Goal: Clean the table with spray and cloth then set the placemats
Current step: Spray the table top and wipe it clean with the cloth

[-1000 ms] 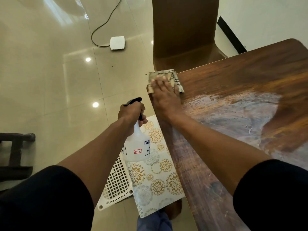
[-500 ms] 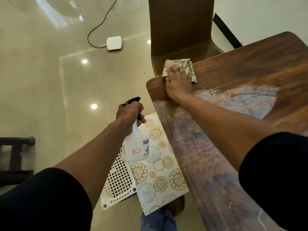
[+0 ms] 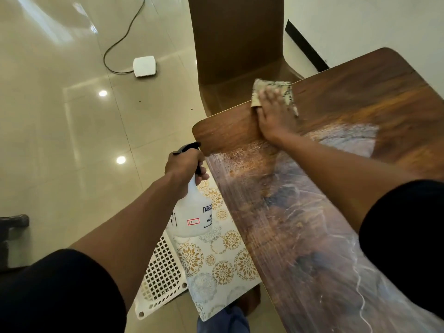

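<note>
Glossy tiled floor [image 3: 60, 140] under everything. Wooden table [image 3: 360, 97] on my right, wet streaks over its near half. Brown chair [image 3: 235, 39] at the table's far end. Flower-patterned placemat [image 3: 221, 260] lies below the table's left edge, with a white lattice placemat [image 3: 161, 272] beside and partly under it. My left hand [image 3: 185, 167] grips the spray bottle [image 3: 192, 212] by its neck, off the table's edge above the placemats. My right hand [image 3: 274, 111], fingers flat, presses the cloth [image 3: 262, 86] on the table near its far left corner. White box [image 3: 144, 66] with cable on the floor.

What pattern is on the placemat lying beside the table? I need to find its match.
Gold and grey floral medallions on white, on the patterned placemat; seen in the head view.
</note>
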